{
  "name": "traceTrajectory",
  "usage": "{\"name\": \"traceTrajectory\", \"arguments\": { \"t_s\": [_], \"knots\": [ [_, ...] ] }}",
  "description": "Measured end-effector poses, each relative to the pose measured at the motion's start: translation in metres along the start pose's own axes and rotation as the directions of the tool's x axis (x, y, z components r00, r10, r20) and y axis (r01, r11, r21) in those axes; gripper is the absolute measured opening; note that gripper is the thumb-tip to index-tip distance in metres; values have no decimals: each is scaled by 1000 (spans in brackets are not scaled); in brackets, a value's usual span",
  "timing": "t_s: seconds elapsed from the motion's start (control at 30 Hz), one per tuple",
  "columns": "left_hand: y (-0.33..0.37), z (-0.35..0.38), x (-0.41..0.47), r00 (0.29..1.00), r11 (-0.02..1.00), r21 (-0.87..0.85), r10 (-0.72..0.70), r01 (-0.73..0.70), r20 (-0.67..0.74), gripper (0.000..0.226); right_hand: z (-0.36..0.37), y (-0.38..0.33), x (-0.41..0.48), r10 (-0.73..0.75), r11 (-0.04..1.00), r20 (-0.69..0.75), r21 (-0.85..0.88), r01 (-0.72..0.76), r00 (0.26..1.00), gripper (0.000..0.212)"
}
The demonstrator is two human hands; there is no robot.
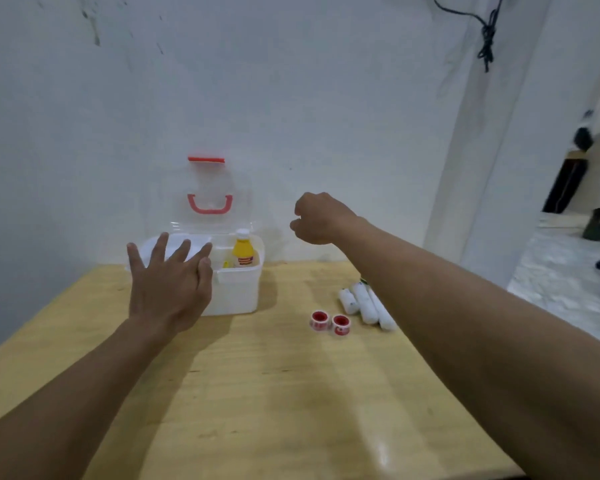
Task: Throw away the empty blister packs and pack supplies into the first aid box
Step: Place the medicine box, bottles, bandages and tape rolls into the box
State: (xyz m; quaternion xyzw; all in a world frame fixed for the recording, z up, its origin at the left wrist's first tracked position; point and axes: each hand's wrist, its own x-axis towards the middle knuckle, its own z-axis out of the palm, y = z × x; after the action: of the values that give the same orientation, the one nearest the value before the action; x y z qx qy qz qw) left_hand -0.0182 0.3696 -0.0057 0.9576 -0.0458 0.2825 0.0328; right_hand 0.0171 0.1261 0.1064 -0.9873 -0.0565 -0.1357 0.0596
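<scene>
Your table is pale yellow wood grain, smooth with a slight sheen. At its far edge, against the white wall, sits the first aid box: white plastic, rounded corners, its clear lid standing upright with a red U-shaped handle and a red clasp.

Inside the box, right compartment: one yellow bottle with a white cap, upright. Left side holds a white tray, contents not readable.

Right of the box, on the table: two small round tape rolls, red and white, touching. Just beyond them, three white wrapped bandage rolls, cylindrical, lying side by side.

Your left hand is spread flat, fingers wide, over the box's front left corner, holding nothing. Your right hand hangs above the table with fingers curled under; cannot tell whether it holds anything.
</scene>
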Motion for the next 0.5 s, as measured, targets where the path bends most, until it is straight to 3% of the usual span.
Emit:
{"name": "traceTrajectory", "arguments": {
  "t_s": [0.17, 0.33, 0.5],
  "knots": [
    [1, 1, 1, 1000, 1000, -9, -5, 5, -17, 64, -12, 46, -18, 104, 989, 34, -110, -99, 994, 43],
    [0, 0, 0, 1000, 1000, -21, -4, 3, -10, 64, -4, 80, -38, 233, 962, 108, -174, -212, 967, 19],
    [-2, 0, 0, 1000, 1000, -31, 4, -4, 11, 65, 12, 94, -43, 254, 958, 118, -167, -233, 960, 15]
  ]
}}
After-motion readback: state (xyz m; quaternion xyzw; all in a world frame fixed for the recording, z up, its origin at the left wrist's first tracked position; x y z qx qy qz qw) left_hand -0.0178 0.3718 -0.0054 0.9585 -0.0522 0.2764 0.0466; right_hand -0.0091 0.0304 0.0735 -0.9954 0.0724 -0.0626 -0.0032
